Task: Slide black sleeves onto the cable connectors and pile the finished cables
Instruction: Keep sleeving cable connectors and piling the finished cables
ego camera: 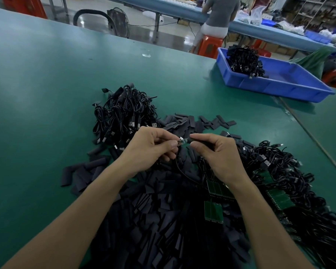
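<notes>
My left hand [151, 150] pinches a small bare connector board [181, 143] between thumb and forefinger; its black cable [184, 174] hangs down towards me. My right hand [215, 154] holds a black sleeve [194, 141] by its end, the sleeve's mouth touching the connector's tip. A heap of flat black sleeves [163, 216] spreads under both forearms. A pile of coiled black cables [124, 115] lies just beyond my left hand. More black cables with green boards [279, 183] lie tangled at the right.
A blue plastic tray [279, 86] with a bundle of black cables [244, 61] stands at the far right of the green table [47, 84]. Beyond the table's far edge a person sits on a red stool [209, 45] at another bench.
</notes>
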